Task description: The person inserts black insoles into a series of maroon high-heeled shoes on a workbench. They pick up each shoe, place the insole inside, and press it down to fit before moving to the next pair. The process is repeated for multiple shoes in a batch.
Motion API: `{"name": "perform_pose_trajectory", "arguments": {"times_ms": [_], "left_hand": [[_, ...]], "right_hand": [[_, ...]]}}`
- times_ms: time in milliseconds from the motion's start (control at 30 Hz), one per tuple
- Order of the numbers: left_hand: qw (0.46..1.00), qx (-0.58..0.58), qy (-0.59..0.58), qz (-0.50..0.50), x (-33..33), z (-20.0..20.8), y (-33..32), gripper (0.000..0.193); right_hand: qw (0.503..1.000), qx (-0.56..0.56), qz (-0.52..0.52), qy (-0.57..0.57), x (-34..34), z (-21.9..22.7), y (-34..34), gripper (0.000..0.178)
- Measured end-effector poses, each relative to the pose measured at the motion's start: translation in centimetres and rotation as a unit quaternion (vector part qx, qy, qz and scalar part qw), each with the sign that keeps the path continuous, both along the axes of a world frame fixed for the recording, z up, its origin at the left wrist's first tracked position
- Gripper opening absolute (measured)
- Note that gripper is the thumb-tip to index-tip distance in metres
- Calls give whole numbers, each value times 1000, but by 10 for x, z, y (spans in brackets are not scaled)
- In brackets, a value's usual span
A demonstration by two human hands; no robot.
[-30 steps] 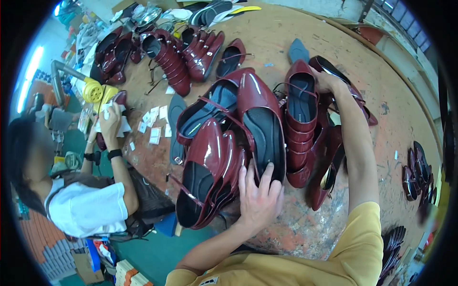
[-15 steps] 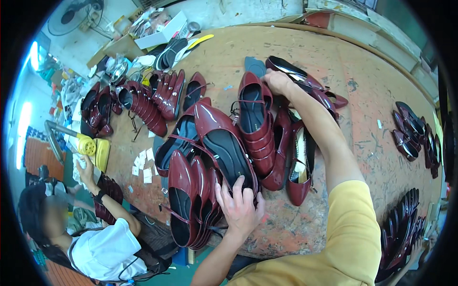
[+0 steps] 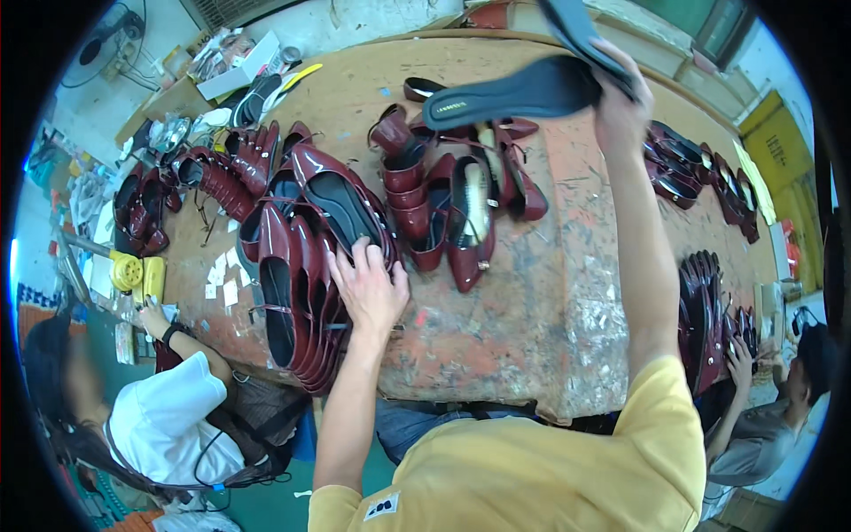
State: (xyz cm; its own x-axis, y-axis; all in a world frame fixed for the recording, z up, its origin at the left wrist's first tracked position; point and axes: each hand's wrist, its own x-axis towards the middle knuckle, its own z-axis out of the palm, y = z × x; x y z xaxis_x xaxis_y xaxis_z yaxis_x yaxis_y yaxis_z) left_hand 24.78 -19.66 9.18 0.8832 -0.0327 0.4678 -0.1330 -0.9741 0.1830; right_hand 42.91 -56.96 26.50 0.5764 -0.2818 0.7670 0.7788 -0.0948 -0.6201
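Note:
My left hand (image 3: pixel 370 293) grips the heel end of a glossy burgundy pointed flat shoe (image 3: pixel 312 173), its fingers reaching inside over the black insole (image 3: pixel 341 202). That shoe lies on a pile of similar shoes, beside a nested row of burgundy shoes (image 3: pixel 297 257). Raised over the far side of the table, my right hand (image 3: pixel 622 111) holds dark shoe insoles. One insole (image 3: pixel 510 93) points left and another (image 3: pixel 572 31) points up; the hand is slightly blurred. Below them sit stacked burgundy shoes (image 3: pixel 408 195) and a shoe with a pale insole (image 3: pixel 474 213).
More burgundy shoes stand at the table's left (image 3: pixel 213 182) and right (image 3: pixel 678 164). Small white paper tags (image 3: pixel 226 275) lie left of the pile. A person in a white shirt (image 3: pixel 168 412) sits at left; another person in grey (image 3: pixel 762 434) handles shoes at right.
My right hand has risen from among the far shoes and moved right, lifting dark insoles. The far stacked shoes have shifted or tipped. My left hand stays on its shoe while the view has turned.

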Motion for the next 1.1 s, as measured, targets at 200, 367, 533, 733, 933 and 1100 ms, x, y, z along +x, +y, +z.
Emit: {"name": "perform_pose_trajectory", "arguments": {"times_ms": [200,367,533,733,933,1100], "left_hand": [[984,-84,-29,-151,-18,5,-54,72],[951,150,109,-249,14,-26,-97,85],[877,252,204,-355,26,13,-105,76],[880,-84,359,-301,-135,4,-111,77],[927,-240,247,-151,-158,-36,-103,60],[934,-221,135,-248,-156,-21,-68,41]], "right_hand": [[965,-122,-171,157,-233,-179,-87,40],[809,-420,-263,316,-321,-228,-64,56],[867,-355,-203,286,-327,-235,-80,51],[947,85,-187,248,-286,-198,-94,25],[923,215,-65,314,-234,-93,-96,37],[745,-355,-363,432,-221,-221,-128,63]]}}
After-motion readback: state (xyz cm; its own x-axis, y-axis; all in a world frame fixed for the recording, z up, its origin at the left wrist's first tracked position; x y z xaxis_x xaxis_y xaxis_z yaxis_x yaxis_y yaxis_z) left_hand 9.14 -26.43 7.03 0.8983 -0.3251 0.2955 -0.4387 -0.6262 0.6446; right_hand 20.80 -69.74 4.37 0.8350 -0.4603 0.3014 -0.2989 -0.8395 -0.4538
